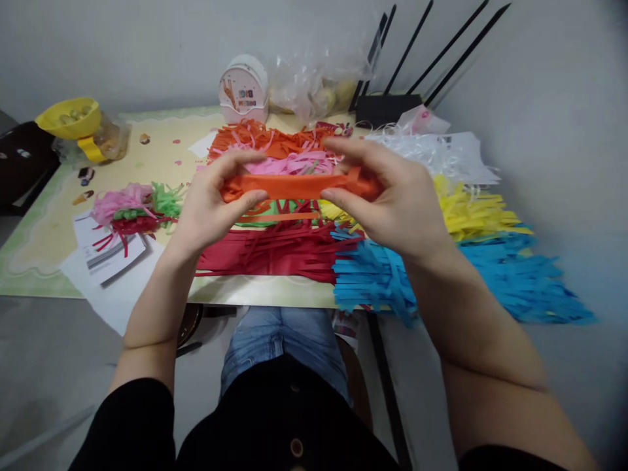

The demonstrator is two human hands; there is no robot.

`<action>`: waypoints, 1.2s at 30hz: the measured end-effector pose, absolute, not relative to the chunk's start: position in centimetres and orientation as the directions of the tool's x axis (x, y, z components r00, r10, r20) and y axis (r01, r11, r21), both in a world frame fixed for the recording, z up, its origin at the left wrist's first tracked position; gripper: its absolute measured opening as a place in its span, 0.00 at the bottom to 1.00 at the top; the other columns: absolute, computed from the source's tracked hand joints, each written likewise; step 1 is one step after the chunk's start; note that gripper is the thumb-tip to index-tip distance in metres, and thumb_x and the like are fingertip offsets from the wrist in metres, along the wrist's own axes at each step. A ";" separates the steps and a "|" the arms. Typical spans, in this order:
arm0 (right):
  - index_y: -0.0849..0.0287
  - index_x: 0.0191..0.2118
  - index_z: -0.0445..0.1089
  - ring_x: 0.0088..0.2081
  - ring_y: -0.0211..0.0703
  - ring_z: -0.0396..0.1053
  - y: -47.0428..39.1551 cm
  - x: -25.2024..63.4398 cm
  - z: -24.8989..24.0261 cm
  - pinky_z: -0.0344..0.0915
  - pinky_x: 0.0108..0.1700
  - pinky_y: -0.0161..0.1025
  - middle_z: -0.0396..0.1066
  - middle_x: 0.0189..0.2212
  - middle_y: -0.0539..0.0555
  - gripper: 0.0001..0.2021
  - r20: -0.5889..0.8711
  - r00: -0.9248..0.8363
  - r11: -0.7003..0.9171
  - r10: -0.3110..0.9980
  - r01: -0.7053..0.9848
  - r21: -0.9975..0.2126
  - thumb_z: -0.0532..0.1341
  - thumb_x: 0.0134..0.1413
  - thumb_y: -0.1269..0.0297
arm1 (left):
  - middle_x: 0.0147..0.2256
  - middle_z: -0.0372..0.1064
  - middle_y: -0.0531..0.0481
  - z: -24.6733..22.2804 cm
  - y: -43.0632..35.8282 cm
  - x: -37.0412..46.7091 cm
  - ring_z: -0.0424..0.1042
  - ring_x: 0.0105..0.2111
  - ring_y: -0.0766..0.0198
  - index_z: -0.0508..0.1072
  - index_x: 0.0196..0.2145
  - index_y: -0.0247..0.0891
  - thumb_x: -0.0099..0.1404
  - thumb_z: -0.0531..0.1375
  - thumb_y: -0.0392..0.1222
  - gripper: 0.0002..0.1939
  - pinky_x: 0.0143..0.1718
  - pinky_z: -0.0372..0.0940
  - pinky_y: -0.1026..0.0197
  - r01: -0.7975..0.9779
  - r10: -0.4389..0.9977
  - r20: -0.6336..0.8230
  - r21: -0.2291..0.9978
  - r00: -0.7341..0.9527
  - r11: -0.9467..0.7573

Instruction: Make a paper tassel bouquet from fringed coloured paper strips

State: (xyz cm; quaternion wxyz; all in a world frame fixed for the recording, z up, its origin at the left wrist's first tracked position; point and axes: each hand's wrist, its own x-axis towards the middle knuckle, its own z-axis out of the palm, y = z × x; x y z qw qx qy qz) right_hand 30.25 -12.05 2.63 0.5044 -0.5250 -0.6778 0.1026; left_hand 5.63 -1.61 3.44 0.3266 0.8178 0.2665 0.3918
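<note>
An orange strip of paper (pixel 294 186) is stretched level between my two hands, raised over the table. My left hand (pixel 210 196) grips its left end, thumb below and fingers above. At its right end my right hand (pixel 387 190) holds it between thumb and fingers. Beneath lie red fringed paper (pixel 265 252), blue fringed paper (pixel 375 271) and some green paper partly hidden by the strip. Pink fringe (pixel 294 162) and orange fringe (pixel 275 140) lie behind it.
Yellow fringe (pixel 473 209) and more blue fringe (pixel 524 275) are at the right. A black router (pixel 387 108), plastic bag (pixel 318 85) and round white box (pixel 244 88) line the back. At left are a yellow bowl (pixel 69 121), pink and green fringe (pixel 130 203) and papers (pixel 110 248).
</note>
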 end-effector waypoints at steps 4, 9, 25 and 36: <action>0.53 0.35 0.78 0.44 0.51 0.78 -11.5 30.9 2.4 0.76 0.51 0.51 0.79 0.37 0.54 0.05 0.542 0.044 0.431 0.839 0.554 -0.712 0.72 0.57 0.60 | 0.33 0.78 0.49 3.5 -1.9 5.8 0.78 0.34 0.62 0.76 0.35 0.39 0.66 0.68 0.48 0.11 0.40 0.75 0.58 0.216 0.673 0.489 0.696 0.555 -0.685; 0.53 0.35 0.72 0.35 0.45 0.78 -11.4 30.6 2.0 0.78 0.40 0.45 0.79 0.32 0.51 0.09 0.456 0.069 0.408 0.887 0.341 -0.847 0.72 0.59 0.59 | 0.32 0.78 0.51 3.4 -2.0 5.7 0.80 0.32 0.61 0.74 0.41 0.40 0.65 0.70 0.54 0.16 0.35 0.75 0.60 0.153 0.710 0.402 0.801 0.579 -0.578; 0.52 0.41 0.82 0.27 0.36 0.77 -12.0 30.0 2.6 0.77 0.32 0.34 0.76 0.26 0.48 0.05 0.367 0.130 0.360 0.921 0.072 -0.930 0.73 0.59 0.64 | 0.26 0.76 0.52 3.3 -1.5 5.5 0.80 0.27 0.62 0.84 0.39 0.39 0.67 0.68 0.46 0.08 0.31 0.79 0.59 -0.001 0.742 0.324 0.917 0.586 -0.400; 0.55 0.36 0.85 0.27 0.35 0.76 -12.0 29.8 2.1 0.75 0.30 0.34 0.81 0.29 0.51 0.06 0.410 0.091 0.411 0.908 0.012 -0.912 0.72 0.58 0.59 | 0.24 0.74 0.49 2.9 -2.0 5.9 0.77 0.25 0.62 0.78 0.25 0.39 0.64 0.69 0.52 0.16 0.29 0.77 0.58 -0.172 0.705 0.415 0.904 0.575 -0.392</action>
